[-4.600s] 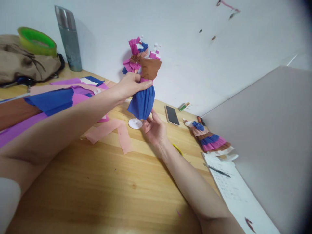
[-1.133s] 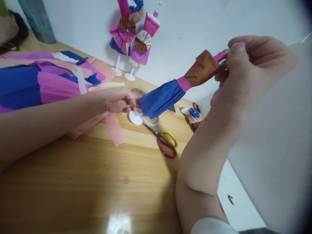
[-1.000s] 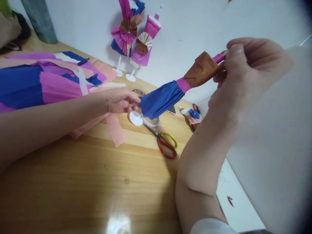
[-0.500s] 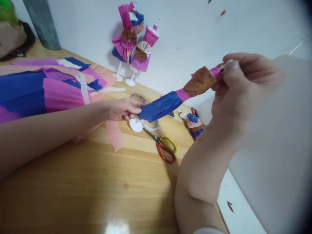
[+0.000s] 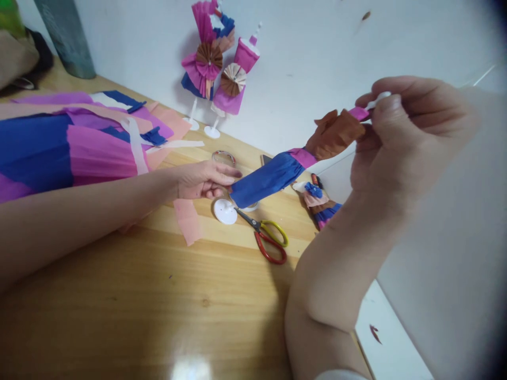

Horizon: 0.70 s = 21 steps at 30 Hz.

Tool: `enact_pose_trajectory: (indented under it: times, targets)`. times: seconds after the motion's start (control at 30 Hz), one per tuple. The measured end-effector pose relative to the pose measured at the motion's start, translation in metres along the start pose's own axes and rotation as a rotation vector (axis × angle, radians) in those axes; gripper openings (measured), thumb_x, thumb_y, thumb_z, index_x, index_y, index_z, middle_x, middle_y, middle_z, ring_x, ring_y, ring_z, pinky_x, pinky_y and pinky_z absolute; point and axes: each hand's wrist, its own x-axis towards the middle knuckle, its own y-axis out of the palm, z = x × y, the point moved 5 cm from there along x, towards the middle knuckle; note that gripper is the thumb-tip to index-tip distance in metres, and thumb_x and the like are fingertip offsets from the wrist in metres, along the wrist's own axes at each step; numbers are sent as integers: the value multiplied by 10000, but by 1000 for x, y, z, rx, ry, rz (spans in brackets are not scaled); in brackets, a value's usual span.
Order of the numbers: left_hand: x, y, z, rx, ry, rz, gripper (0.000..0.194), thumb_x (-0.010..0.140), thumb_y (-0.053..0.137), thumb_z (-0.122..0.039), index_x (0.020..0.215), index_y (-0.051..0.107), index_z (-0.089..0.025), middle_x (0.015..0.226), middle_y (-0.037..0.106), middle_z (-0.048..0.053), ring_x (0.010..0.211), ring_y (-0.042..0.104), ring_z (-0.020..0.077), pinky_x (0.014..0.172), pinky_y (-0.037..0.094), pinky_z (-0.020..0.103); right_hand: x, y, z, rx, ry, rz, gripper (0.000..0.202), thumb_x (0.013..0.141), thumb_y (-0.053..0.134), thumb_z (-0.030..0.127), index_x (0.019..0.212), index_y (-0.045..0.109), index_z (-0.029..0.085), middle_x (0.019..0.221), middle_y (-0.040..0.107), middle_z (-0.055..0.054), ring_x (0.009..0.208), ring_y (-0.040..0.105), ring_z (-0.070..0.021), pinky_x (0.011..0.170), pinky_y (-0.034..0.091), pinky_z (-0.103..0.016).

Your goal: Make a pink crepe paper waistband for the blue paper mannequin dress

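My right hand (image 5: 415, 119) is closed, pinching the white tip of a slim figure dressed in crepe paper. The figure (image 5: 273, 179) is tilted, with a long blue skirt, a pink waist band and a brown upper piece. A round white base (image 5: 225, 211) shows below the skirt's lower end. My left hand (image 5: 204, 179) is beside the blue hem, its thumb stretched out and apart from the curled fingers. Whether a fingertip touches the hem is hard to tell. Under the hem lie scissors (image 5: 263, 232) with one yellow and one red handle loop.
Blue, pink and peach crepe paper (image 5: 103, 153) spreads over the table's left side. Two finished-looking paper figures (image 5: 209, 58) stand by the wall. Another dressed figure (image 5: 319, 203) lies near my right forearm. A tape roll (image 5: 224, 157) and a grey-green cylinder (image 5: 67, 42) are farther back.
The figure has moved slightly right with my right hand, and its base shows more fully. My left thumb has lifted from the blue hem, and the fingers have parted.
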Motion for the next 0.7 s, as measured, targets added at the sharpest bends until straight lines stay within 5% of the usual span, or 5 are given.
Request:
enact_pose_trajectory:
  times: [0.17, 0.27, 0.5, 0.7]
  targets:
    - [-2, 13, 13, 18, -79, 82, 135, 820, 750, -276, 913, 734, -179, 785, 709, 27, 563, 527, 77, 476, 334, 180, 1, -2, 0, -40, -24, 29, 176, 729, 662, 167, 780, 793, 274, 735, 701, -17, 715, 652, -191, 488, 359, -278]
    - [-3, 22, 15, -10, -22, 77, 138, 815, 727, -189, 953, 726, -189, 737, 663, -9, 538, 464, 56, 485, 310, 179, 1, -2, -2, -44, -17, 31, 152, 747, 654, 163, 795, 783, 229, 720, 692, -20, 698, 651, -168, 494, 365, -267]
    - [-2, 25, 21, -67, 5, 64, 297, 754, 654, -35, 999, 702, -197, 593, 571, -49, 512, 388, 59, 493, 305, 202, 3, -3, -3, -50, 9, 13, 157, 707, 660, 166, 802, 779, 201, 704, 694, -45, 673, 647, -193, 483, 374, -295]
    - [-9, 27, 16, -20, 24, 160, 632, 622, 601, 13, 1201, 605, -239, 911, 696, -27, 574, 513, 61, 509, 324, 226, 5, -3, -4, -32, 16, -12, 171, 667, 639, 162, 757, 778, 204, 645, 691, -45, 623, 632, -190, 469, 339, -298]
